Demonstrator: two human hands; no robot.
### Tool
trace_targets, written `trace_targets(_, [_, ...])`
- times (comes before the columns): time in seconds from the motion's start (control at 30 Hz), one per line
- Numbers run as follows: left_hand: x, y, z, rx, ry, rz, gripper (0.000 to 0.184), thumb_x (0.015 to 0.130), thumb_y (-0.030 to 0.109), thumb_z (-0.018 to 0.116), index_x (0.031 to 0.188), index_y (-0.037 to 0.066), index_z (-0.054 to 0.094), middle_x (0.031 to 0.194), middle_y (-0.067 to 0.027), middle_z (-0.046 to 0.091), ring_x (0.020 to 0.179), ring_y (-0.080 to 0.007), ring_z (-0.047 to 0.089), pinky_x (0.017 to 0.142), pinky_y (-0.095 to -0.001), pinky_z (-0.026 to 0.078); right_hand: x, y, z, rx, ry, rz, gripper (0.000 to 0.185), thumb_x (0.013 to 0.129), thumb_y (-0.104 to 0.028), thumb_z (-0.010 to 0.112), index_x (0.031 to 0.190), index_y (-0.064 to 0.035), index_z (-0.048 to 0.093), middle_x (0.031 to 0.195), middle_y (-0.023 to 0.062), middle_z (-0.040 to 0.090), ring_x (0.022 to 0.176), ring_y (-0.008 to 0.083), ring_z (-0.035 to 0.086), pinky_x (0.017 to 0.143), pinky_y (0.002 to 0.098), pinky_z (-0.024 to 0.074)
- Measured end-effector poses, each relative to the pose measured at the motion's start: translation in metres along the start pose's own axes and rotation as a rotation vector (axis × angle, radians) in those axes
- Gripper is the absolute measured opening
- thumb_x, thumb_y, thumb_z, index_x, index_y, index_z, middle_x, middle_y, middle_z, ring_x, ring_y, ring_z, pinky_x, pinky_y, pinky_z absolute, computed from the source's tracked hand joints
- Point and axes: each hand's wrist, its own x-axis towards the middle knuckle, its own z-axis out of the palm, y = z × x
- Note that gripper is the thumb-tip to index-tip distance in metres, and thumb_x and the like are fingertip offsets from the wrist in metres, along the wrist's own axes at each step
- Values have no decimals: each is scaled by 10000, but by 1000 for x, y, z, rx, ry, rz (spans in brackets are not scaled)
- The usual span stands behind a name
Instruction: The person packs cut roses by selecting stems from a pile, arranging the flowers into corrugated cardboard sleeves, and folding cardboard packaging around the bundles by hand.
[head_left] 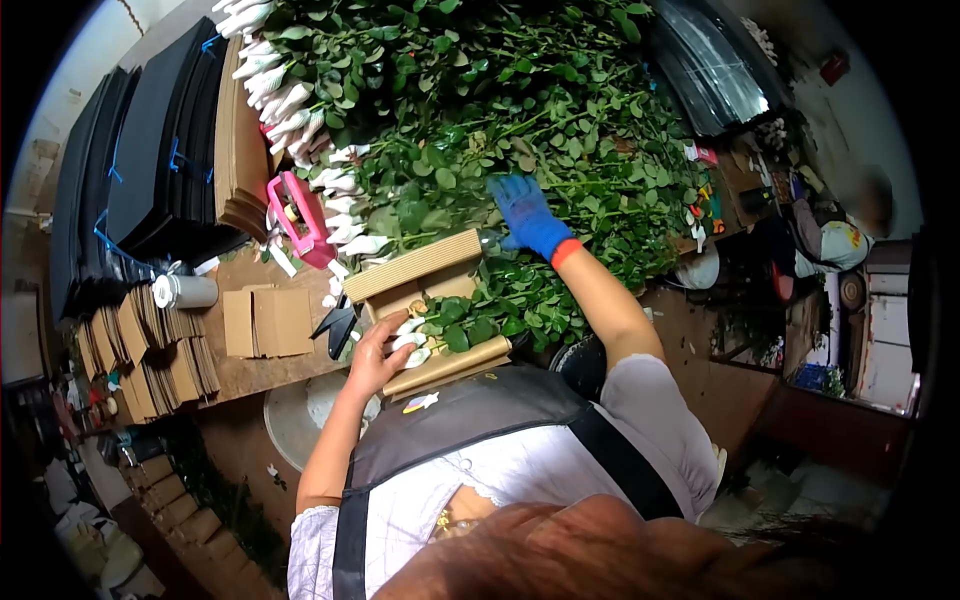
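My bare left hand is closed over white-sleeved rose buds at the left end of a small bunch. Their green leaves reach right, inside a corrugated cardboard wrap that is folded up on both sides, close to my apron. My right hand, in a blue glove with an orange cuff, lies with fingers stretched out on the pile of leafy rose stems. Its fingertips are partly among the leaves, and I see nothing gripped there. More white-sleeved buds line the pile's left edge.
A pink tape dispenser, black-handled cutters, cardboard pieces and a white cup are at the left. Stacked black sheets stand behind them. Dark plastic wrap lies at the back right. Another person is farther right.
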Motion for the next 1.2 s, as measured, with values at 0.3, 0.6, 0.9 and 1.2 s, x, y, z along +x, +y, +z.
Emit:
trace_targets(0.3, [-3, 0, -1, -21, -28, -54, 490, 847, 106, 763, 1296, 25, 586, 1277, -146, 617, 1119, -258, 644, 900, -342, 567, 20, 10, -48, 83, 59, -19, 537, 787, -164, 676, 1314, -195, 577, 1186, 100, 612, 1149, 297, 567, 1053, 465, 382])
trace_targets(0.6, [-1, -1, -1, -10, -29, -18, 501, 845, 109, 766, 1302, 13, 583, 1278, -149, 616, 1111, -254, 641, 899, -342, 565, 40, 30, -87, -78, 593, 78, 549, 793, -127, 662, 1332, -186, 577, 1204, 86, 631, 1165, 279, 576, 1087, 504, 362])
trace_targets(0.9, [-1, 5, -4, -8, -34, -34, 504, 840, 116, 766, 1302, 25, 587, 1283, -157, 619, 1112, -292, 637, 907, -350, 541, -9, -9, -89, 495, 348, -75, 214, 918, -303, 565, 1069, -214, 688, 943, 121, 708, 770, 330, 692, 710, 452, 560])
trace_targets(1.2, [-1, 3, -2, -40, -34, -36, 503, 845, 117, 770, 1301, 17, 582, 1279, -154, 616, 1105, -261, 637, 895, -342, 560, 19, -22, -16, -38, 141, 40, 537, 841, -194, 640, 1369, -209, 538, 1293, 110, 603, 1168, 305, 580, 978, 427, 470])
